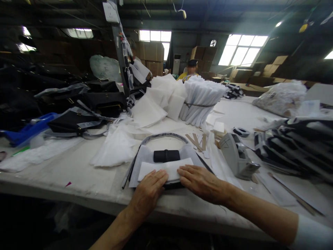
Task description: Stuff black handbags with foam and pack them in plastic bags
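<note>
A black handbag (170, 186) lies on the table in front of me, mostly hidden by sheets. Its wrapped handle (166, 135) arches away behind it. Over the bag is a thin white sheet (145, 156), and a folded white foam piece (166, 169) lies across its near part. My left hand (151, 185) rests flat on the foam's near left edge, fingers extended. On its right side my right hand (199, 180) lies with fingers stretched out, pressing down. Just beyond the foam sits a small black rolled piece with a band (166, 156).
Stacked white foam sheets (156, 100) and a tied foam bundle (201, 100) stand behind. A grey tape dispenser (238, 156) and brown strips (196, 141) are on the right. Black bags (75, 121) pile up at left. Another person (191, 67) is in the background.
</note>
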`<state>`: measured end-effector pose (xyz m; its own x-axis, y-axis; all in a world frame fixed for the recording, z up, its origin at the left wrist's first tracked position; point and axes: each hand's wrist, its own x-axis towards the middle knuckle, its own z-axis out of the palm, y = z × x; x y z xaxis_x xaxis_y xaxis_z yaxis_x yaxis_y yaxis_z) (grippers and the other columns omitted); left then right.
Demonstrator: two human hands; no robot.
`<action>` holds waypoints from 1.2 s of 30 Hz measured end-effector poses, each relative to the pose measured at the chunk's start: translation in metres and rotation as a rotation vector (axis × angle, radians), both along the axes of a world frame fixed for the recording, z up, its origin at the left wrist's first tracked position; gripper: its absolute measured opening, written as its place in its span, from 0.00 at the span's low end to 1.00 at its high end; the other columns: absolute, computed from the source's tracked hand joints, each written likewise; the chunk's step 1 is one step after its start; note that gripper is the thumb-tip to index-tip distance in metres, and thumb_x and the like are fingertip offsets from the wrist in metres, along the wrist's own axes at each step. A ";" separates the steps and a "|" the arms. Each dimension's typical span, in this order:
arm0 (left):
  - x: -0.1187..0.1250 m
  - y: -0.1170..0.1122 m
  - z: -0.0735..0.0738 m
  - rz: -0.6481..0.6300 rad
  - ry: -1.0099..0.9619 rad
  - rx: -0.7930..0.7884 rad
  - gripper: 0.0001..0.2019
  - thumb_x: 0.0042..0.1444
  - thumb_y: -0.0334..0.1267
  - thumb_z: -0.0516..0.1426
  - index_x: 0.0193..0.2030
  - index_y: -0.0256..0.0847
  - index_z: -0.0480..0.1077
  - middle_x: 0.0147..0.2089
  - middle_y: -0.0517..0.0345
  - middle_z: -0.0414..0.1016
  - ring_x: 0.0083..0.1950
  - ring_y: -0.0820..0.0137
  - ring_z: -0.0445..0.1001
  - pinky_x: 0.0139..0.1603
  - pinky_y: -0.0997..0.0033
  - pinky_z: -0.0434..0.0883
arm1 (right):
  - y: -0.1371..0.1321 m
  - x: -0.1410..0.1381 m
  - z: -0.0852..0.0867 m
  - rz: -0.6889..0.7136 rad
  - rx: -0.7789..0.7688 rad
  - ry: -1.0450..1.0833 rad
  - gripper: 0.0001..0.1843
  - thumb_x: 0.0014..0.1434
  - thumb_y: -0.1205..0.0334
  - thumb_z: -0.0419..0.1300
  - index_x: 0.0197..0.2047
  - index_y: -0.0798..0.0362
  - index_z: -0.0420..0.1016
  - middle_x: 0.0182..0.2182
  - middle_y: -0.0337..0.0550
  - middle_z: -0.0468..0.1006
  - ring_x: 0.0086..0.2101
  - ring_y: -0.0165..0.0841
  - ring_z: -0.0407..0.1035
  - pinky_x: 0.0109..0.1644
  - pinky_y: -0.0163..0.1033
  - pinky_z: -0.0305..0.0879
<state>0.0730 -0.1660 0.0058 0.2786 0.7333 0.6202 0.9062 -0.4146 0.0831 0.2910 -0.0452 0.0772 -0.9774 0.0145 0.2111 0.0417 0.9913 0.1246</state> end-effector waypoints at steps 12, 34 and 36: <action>0.005 -0.003 -0.005 0.016 0.136 0.070 0.21 0.63 0.24 0.44 0.59 0.35 0.68 0.56 0.47 0.76 0.60 0.66 0.72 0.62 0.61 0.70 | -0.013 0.004 -0.028 -0.178 -0.056 0.025 0.22 0.62 0.68 0.58 0.59 0.59 0.64 0.51 0.56 0.75 0.52 0.45 0.70 0.60 0.52 0.65; -0.010 0.014 -0.024 0.144 0.465 0.215 0.24 0.60 0.21 0.44 0.59 0.36 0.68 0.58 0.48 0.75 0.58 0.65 0.73 0.60 0.63 0.66 | -0.032 -0.031 -0.069 -0.434 0.172 0.127 0.25 0.67 0.67 0.47 0.65 0.63 0.59 0.61 0.57 0.68 0.60 0.47 0.60 0.64 0.58 0.54; -0.010 0.014 -0.031 0.149 0.445 0.208 0.25 0.59 0.20 0.45 0.59 0.38 0.68 0.58 0.50 0.75 0.58 0.65 0.73 0.59 0.63 0.66 | -0.031 -0.033 -0.073 -0.416 0.169 0.136 0.24 0.67 0.66 0.48 0.65 0.64 0.59 0.59 0.58 0.69 0.59 0.47 0.61 0.63 0.58 0.55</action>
